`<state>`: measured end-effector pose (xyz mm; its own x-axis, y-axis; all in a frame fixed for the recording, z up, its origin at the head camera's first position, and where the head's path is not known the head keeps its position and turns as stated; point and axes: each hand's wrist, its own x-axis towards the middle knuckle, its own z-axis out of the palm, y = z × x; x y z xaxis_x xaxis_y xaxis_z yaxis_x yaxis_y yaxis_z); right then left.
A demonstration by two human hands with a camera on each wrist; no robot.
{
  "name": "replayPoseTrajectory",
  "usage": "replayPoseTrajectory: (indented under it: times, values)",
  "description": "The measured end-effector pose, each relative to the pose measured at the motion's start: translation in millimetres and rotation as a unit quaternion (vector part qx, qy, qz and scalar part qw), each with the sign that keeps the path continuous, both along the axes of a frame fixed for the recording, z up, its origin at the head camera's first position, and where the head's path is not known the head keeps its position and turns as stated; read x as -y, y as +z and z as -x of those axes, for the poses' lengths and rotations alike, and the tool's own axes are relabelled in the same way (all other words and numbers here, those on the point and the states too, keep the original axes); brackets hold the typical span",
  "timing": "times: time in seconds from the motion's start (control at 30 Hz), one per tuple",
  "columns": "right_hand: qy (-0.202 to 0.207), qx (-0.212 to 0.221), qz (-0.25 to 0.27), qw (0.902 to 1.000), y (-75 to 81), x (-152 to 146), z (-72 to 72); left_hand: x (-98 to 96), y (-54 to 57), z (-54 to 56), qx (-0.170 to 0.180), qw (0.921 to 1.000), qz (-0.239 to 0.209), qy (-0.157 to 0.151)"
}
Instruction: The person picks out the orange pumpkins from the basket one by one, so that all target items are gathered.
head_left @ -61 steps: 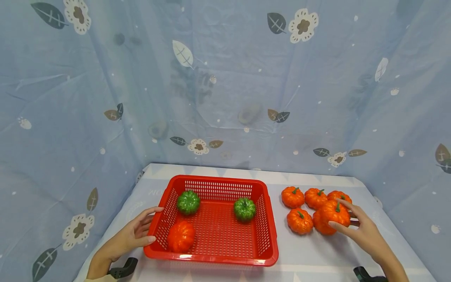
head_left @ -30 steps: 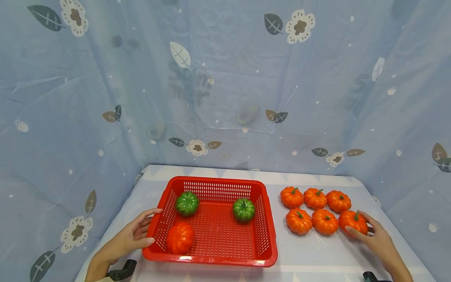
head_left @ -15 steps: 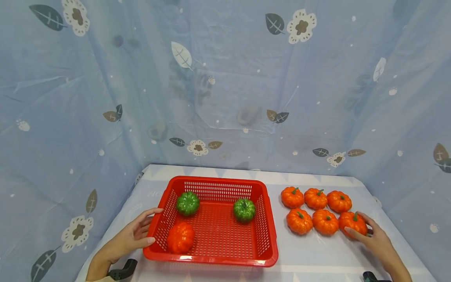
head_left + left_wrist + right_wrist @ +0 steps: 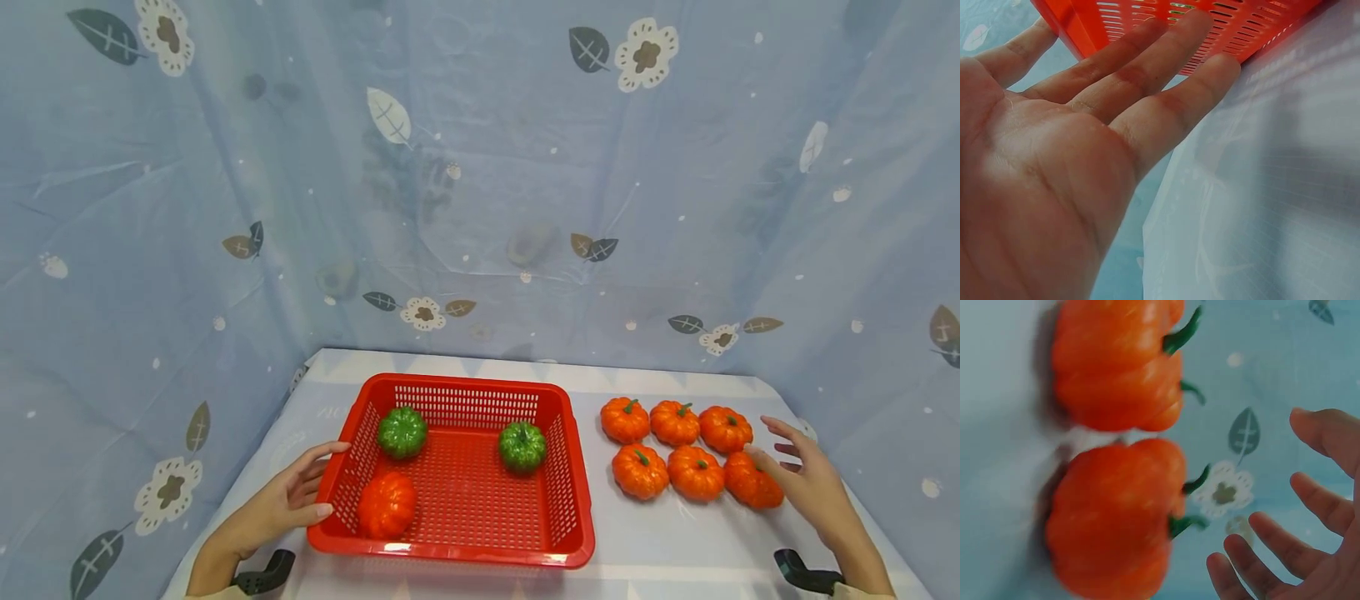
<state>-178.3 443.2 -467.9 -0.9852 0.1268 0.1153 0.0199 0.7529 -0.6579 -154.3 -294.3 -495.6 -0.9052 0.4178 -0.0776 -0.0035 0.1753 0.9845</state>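
Note:
My left hand (image 4: 281, 496) is at the left side of a red plastic basket (image 4: 577, 500), with its fingers extended against the outer wall (image 4: 1235, 28) and the thumb at the front left corner. Inside the basket are two green pumpkins, one (image 4: 402, 432) at the back left and one (image 4: 522, 447) at the right, plus a red-orange pumpkin (image 4: 387, 505) at the front left. My right hand (image 4: 813, 487) holds nothing, its fingers spread just over and right of the nearest orange pumpkin (image 4: 752, 482). In the right wrist view a gap separates the fingers (image 4: 1279, 540) from the pumpkin (image 4: 1116, 519).
Several orange pumpkins stand in two rows on the pale tablecloth (image 4: 645, 546) right of the basket, including one (image 4: 640, 471) at the front left and one (image 4: 624, 419) at the back left. A blue patterned curtain (image 4: 480, 208) encloses the back and sides.
My right hand has set an orange pumpkin down at the right end of the front row, let it go and lifted away slightly to the right. The left hand stays at the basket.

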Motion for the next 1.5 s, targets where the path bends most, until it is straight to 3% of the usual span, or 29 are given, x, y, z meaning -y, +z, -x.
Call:
replayPoseTrajectory:
  times: [0.2,0.4,0.73,0.97,1.3,1.5]
  values:
    - [0.063,-0.066,-0.016,0.9957,27.0,32,10.6,0.2,0.5,0.9,-0.004,1.0,0.006,0.005]
    - [0.086,-0.126,-0.002,0.9883,42.5,75,20.1,1.2,-0.6,0.2,0.003,1.0,0.005,0.002]
    - [0.171,-0.106,0.04,0.9788,53.8,144,44.3,-0.6,1.4,-0.5,0.001,1.0,-0.001,-0.002]
    - [0.251,-0.113,0.053,0.9599,63.1,191,57.6,-1.5,0.4,-1.1,-0.001,1.0,-0.008,-0.003]
    - [0.354,-0.122,0.057,0.9254,72.6,248,64.4,-1.0,-0.7,-0.8,-0.002,0.9999,-0.011,-0.003]
    - [0.397,-0.11,0.041,0.9102,74.3,281,65.3,-1.3,-0.1,-1.3,-0.005,0.9999,-0.009,-0.004]
